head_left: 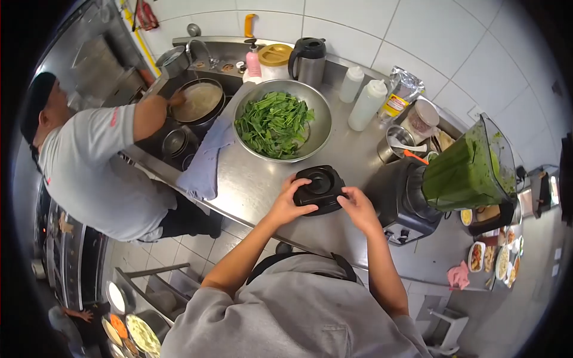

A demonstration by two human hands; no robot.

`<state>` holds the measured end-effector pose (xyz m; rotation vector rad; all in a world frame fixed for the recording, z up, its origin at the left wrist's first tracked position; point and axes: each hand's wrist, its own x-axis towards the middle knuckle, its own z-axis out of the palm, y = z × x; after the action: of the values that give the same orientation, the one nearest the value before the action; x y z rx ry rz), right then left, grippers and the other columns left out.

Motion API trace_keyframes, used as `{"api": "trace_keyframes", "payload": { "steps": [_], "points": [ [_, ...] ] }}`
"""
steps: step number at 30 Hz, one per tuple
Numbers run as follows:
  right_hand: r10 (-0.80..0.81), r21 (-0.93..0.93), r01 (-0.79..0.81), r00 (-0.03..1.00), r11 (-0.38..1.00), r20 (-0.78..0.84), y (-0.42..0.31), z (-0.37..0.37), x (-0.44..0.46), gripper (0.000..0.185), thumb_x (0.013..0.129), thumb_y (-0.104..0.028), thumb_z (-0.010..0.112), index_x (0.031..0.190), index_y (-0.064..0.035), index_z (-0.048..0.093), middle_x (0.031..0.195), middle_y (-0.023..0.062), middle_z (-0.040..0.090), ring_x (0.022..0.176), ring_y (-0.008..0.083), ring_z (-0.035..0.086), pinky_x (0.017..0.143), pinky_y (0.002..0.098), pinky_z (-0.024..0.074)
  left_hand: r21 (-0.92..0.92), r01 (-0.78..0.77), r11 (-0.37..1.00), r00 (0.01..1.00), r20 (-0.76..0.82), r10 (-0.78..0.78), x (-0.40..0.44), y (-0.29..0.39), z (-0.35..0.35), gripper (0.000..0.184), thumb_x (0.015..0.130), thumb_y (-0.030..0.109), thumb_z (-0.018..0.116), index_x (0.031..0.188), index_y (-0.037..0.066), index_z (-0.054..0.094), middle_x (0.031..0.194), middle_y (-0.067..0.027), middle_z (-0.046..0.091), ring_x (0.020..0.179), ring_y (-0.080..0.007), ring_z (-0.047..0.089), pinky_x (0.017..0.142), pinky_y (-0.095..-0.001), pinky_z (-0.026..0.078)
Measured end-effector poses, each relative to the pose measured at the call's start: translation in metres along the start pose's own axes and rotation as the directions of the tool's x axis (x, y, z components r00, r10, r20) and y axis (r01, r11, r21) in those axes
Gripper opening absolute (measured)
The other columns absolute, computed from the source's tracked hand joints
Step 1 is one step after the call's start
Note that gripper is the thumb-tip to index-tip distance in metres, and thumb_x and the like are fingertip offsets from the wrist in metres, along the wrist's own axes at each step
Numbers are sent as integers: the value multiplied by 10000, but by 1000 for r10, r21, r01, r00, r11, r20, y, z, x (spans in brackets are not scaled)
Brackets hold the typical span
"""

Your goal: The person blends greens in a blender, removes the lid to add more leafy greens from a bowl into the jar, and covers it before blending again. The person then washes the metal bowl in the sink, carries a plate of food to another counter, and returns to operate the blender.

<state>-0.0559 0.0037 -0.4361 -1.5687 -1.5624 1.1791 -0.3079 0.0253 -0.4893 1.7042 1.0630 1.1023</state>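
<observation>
At 10 o'clock from the lid, a co-worker in a grey shirt point(101, 167) steadies a round pan of pale liquid point(218, 98) at the sink. At 11 o'clock, a wide steel bowl point(322, 119) on the brushed-steel worktop point(239, 188) holds a heap of dark green leaves point(273, 125), whole and unblended. Next, the left hand point(285, 206) pinches the square black plastic lid point(320, 188) between thumb and fingers from 9 o'clock; the right hand point(360, 210) has its thumb and fingertips on the edge at 3 o'clock. Whether the lid rests on the worktop or sits just above it is hard to tell. Further right, at 3 o'clock, a clear blender jug point(468, 167) stands open-topped on its black base point(391, 194), already well filled with thick green blend point(444, 184). I judge the work to be partway: a batch looks blended, the leaves remain, and the jug is not yet covered.
</observation>
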Motion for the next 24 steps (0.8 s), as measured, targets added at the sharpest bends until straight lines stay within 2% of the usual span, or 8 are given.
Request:
{"api": "trace_keyframes", "payload": {
  "steps": [1, 5, 9, 12, 13, 16, 20, 24],
  "points": [
    [24, 86, -21, 999, 996, -37, 6, 5, 2, 431, 939, -275, 692, 1263, -14, 576, 1180, 121, 658, 1084, 220, 617, 934, 340, 479, 14, 0, 1000, 1000, -1, 0, 5, 1, 1, 744, 665, 271, 906, 1311, 157, 555, 1436, -257, 381, 1363, -422, 384, 1144, -442, 327],
    [98, 241, -72, 990, 968, -98, 23, 11, 12, 447, 970, -257, 658, 1297, 27, 546, 1171, 112, 650, 1052, 172, 603, 913, 314, 484, 88, -20, 996, 999, 44, 16, 22, 5, 4, 740, 654, 295, 911, 1294, 151, 569, 1450, -265, 369, 1365, -435, 381, 1139, -459, 335],
    [102, 116, -86, 985, 990, -140, 14, -1, 16, 506, 947, -286, 684, 1329, 13, 537, 1234, 137, 633, 1121, 212, 597, 980, 338, 462, 62, -90, 994, 996, 34, 88, 26, -3, 7, 715, 649, 310, 913, 1265, 145, 589, 1467, -287, 350, 1370, -456, 371, 1136, -473, 339],
    [-71, -48, 59, 953, 997, -294, -15, -6, 31, 513, 934, -285, 695, 1340, -14, 538, 1320, 195, 579, 1247, 284, 544, 1040, 377, 430, 125, -185, 975, 983, 30, 183, 23, -8, 9, 702, 641, 338, 912, 1242, 145, 605, 1451, -295, 361, 1357, -477, 373, 1134, -485, 337],
    [-123, -3, 128, 944, 992, -306, -23, -5, 41, 525, 922, -247, 704, 1357, -18, 518, 1351, 189, 556, 1265, 295, 532, 1049, 378, 420, 171, -222, 960, 975, 36, 220, 24, -9, 10, 697, 636, 344, 912, 1233, 147, 612, 1450, -298, 362, 1356, -483, 369, 1135, -492, 335],
    [-271, -149, 240, 931, 959, -243, -91, -1, 60, 543, 922, -156, 695, 1403, -34, 473, 1391, 177, 542, 1297, 294, 515, 1065, 417, 419, 244, -257, 935, 966, 53, 252, 26, -9, 8, 683, 628, 361, 909, 1214, 149, 629, 1455, -307, 357, 1360, -499, 353, 1137, -514, 327],
    [-535, -235, 507, 842, 829, -71, -144, 19, 115, 681, 876, -199, 741, 1457, -47, 420, 1423, 183, 506, 1318, 311, 497, 1083, 425, 402, 279, -293, 915, 956, 91, 279, 27, -17, -3, 688, 664, 403, 888, 1249, 156, 624, 1487, -308, 327, 1394, -508, 296, 1151, -532, 300],
    [-621, -273, 613, 781, 741, 66, -173, 46, 194, 832, 816, -290, 796, 1497, -65, 375, 1480, 219, 434, 1380, 349, 425, 1129, 420, 357, 399, -285, 871, 958, 122, 258, 18, -6, -22, 714, 709, 424, 862, 1324, 168, 604, 1553, -262, 282, 1399, -495, 302, 1151, -535, 298]
  ]
}}
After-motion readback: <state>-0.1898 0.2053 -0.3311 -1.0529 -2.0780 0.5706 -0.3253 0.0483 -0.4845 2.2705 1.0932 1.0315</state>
